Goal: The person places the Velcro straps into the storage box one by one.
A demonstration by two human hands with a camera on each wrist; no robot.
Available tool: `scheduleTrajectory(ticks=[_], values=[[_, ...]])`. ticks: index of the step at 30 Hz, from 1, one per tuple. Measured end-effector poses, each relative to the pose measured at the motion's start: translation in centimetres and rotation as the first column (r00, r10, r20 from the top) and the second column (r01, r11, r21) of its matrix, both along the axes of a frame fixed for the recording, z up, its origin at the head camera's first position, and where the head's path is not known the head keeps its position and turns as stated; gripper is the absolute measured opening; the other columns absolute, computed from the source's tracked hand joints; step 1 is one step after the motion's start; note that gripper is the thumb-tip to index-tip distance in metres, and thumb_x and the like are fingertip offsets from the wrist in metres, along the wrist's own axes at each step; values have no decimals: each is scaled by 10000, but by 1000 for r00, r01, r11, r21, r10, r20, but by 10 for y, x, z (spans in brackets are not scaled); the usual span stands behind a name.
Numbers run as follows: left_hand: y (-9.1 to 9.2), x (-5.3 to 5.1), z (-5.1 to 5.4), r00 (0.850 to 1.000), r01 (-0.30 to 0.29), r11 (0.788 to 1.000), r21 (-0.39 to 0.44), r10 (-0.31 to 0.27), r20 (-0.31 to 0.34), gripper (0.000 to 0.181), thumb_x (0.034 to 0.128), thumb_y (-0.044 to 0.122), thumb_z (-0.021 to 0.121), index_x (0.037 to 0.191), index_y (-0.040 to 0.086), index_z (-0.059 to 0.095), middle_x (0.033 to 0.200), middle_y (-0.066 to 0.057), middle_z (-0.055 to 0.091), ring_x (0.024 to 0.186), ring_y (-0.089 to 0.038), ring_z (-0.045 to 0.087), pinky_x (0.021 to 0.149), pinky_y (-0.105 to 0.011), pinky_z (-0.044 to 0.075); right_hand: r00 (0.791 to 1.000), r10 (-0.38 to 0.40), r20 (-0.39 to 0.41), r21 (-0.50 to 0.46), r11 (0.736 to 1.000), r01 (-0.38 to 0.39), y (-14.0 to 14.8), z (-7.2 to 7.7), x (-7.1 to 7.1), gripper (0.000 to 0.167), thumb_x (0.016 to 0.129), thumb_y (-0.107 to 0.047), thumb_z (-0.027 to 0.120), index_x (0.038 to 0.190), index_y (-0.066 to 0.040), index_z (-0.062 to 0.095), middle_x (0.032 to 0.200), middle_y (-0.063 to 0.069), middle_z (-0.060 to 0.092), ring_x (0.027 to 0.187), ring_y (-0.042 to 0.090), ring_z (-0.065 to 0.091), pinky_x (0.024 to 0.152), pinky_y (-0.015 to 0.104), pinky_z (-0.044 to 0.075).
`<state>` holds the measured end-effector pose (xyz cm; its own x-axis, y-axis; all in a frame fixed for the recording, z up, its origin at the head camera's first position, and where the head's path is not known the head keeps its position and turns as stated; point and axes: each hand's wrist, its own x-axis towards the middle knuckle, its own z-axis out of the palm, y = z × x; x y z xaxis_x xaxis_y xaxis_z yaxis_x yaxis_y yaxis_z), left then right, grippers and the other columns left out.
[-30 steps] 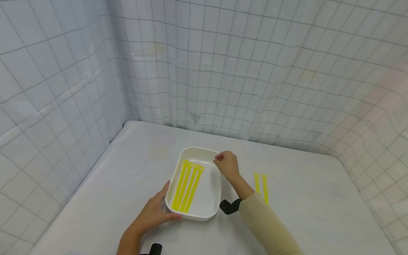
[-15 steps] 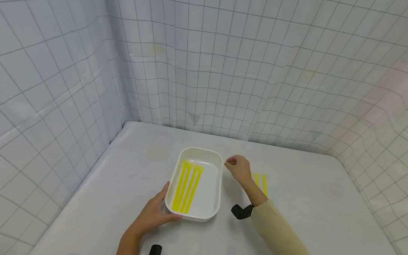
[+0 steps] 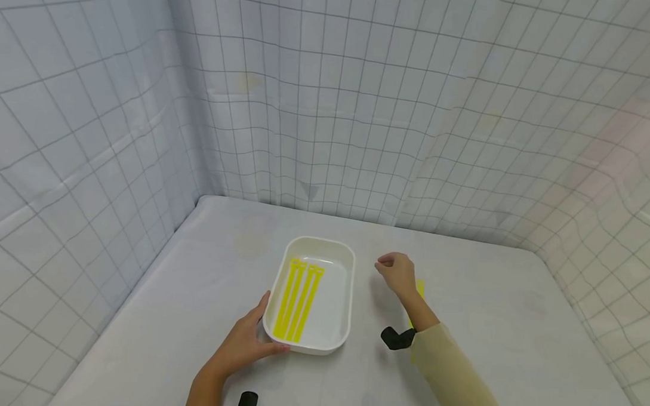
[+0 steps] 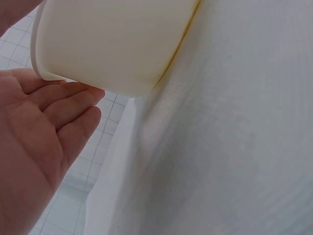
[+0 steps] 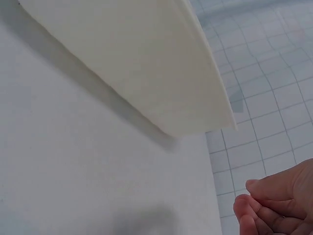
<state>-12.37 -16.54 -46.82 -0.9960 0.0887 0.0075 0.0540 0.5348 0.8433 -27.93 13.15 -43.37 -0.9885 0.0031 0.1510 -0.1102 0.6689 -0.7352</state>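
Note:
A white rectangular tray with rounded corners and raised walls sits on the table. Several slim yellow strips with wider, T-like heads lie side by side in its left half; their exact kind is unclear. At the tray's near left corner, my left hand holds it, thumb along the near side and fingers against the left wall. Right of the tray, my right hand hovers with thumb and fingertips drawn together, nothing visible between them. More yellow strip shows beyond the right forearm, which partly hides it.
A white cloth covers the table. Grid-patterned white curtains hang along the back and both sides. Black wrist mounts stick out from both wrists. The tray wall rises near my right hand.
My right hand has moved from above the tray's far right corner to the right, away from the tray. My left hand, the tray and the strips inside it have stayed in place.

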Motion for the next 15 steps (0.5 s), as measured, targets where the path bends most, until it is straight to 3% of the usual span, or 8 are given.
scheduleTrajectory(ticks=[5,15], values=[[0,0,-2,1000,3,1000,5,-3,2,1168,579,460,835,1467,66,187,1461,-146,282,1319,-345,266,1032,-541,244,1000,-19,-12,10,1000,19,15,-8,-2,142,816,-64,662,900,50,671,857,147,653,801,278,602,668,380,506],[0,0,-2,1000,5,1000,-1,-5,-1,1166,583,457,834,1465,55,186,1461,-147,281,1320,-342,266,1034,-535,246,994,-95,52,53,994,92,38,-21,-4,161,823,-72,653,926,51,667,901,175,649,835,297,594,713,397,498]])
